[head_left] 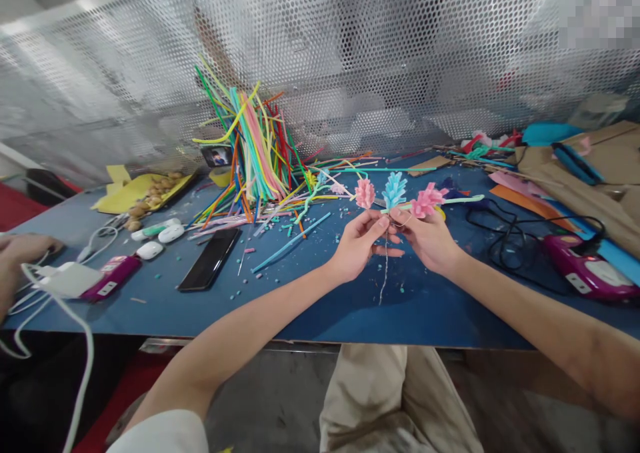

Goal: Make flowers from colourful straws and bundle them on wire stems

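My left hand (361, 240) and my right hand (429, 236) meet above the blue table, fingertips pinched together. Between them is a thin twisted wire (385, 273), whose tail hangs down toward the tabletop. Just above my fingers stand a pink pipe-cleaner flower (365, 193), a blue pipe-cleaner flower (395, 190) and a second pink flower (427, 200) over my right hand. A pale green pipe-cleaner stem (465, 200) runs out to the right behind that hand. My fingers hide where wire, stem and flowers join.
A big bundle of colourful pipe cleaners (257, 150) stands at the back. A black phone (210, 260), scissors-like scraps aside, lies left of my forearm. Purple power strips (590, 266) and cables lie right and left. Cardboard (600, 173) is piled at right. Another person's hand (27, 250) rests far left.
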### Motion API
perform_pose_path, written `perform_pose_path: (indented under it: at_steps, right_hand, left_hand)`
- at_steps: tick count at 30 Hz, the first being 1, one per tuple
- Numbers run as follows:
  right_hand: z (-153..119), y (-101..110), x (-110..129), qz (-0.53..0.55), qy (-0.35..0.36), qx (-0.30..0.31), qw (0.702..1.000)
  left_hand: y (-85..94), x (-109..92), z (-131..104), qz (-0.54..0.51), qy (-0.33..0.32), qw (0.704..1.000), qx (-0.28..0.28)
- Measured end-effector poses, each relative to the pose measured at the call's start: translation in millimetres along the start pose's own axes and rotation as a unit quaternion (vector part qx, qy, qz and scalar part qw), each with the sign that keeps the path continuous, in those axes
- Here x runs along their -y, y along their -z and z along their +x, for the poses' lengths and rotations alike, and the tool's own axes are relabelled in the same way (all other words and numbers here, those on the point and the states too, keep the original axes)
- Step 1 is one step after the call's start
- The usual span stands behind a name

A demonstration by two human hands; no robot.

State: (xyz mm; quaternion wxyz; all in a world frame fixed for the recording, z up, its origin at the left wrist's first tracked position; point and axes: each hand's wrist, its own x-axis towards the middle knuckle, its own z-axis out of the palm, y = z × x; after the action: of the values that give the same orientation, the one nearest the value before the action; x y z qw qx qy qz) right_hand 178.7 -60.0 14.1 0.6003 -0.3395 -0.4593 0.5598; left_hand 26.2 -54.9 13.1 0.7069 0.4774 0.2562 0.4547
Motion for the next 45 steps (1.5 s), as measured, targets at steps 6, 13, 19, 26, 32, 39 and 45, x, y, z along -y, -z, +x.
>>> perform_pose_path:
  at_steps: [6,13,19,26,32,39,45]
  right_hand:
    - [-1,-3,-3,-0.039,0.043,0.004,0.998]
    - [-3,-5,-3,-0.092,0.085,0.004,0.992]
    - [-5,-8,-5,-0.122,0.121,-0.041,0.984]
    - [-10,-10,-5,-0.113,0.138,-0.101,0.979]
    - [-11,-6,8,-0.236,0.165,-0.074,0.955]
    - [-4,7,10,-0.466,0.375,-0.117,0.792]
    - [4,22,8,-0.495,0.499,-0.129,0.699]
  left_hand:
    - [-7.5,-4,-1,-0.074,0.015,0.997,0.000]
    - [-10.8,-6,-2,-0.130,0.027,0.991,0.009]
    - [-11.2,-9,-3,-0.115,0.028,0.993,0.015]
    - [-10.9,-15,-3,-0.090,0.014,0.996,0.017]
    - [-6.3,-27,1,-0.070,0.044,0.996,0.014]
    - [2.2,-42,4,-0.073,0.135,0.987,0.045]
    - [5.3,-44,6,-0.062,0.157,0.985,0.036]
